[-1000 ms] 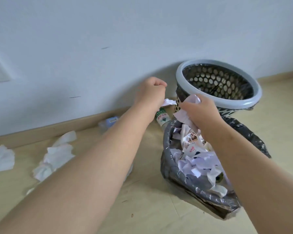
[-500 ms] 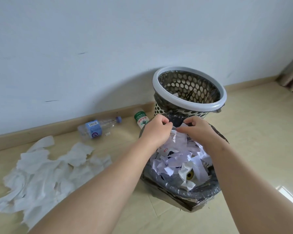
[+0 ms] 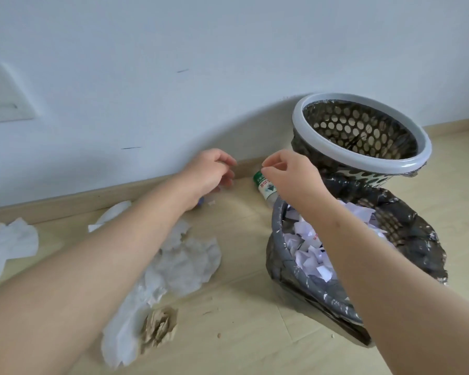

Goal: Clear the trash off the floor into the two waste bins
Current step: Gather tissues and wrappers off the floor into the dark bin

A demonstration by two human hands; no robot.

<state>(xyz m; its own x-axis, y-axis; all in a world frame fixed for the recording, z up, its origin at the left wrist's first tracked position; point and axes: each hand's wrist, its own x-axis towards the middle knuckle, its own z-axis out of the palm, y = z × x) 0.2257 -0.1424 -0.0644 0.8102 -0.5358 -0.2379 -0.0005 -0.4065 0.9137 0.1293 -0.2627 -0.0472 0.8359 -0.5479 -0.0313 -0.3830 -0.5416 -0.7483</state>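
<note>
Tissues (image 3: 184, 263) lie crumpled on the floor (image 3: 241, 334) left of the paper-filled bin (image 3: 276, 255), with a bare strip between. The left hand (image 3: 211, 171) hangs loosely curled and empty near the baseboard (image 3: 65, 201). The right hand (image 3: 290, 177) pinches its fingers together by the bin's far rim; I cannot tell whether they hold anything.

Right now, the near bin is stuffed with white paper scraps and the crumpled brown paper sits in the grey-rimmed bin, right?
No. In the head view the crumpled brown paper lies on the floor beside the white tissues, not in the grey-rimmed bin. The near bin does hold white paper scraps.
</note>
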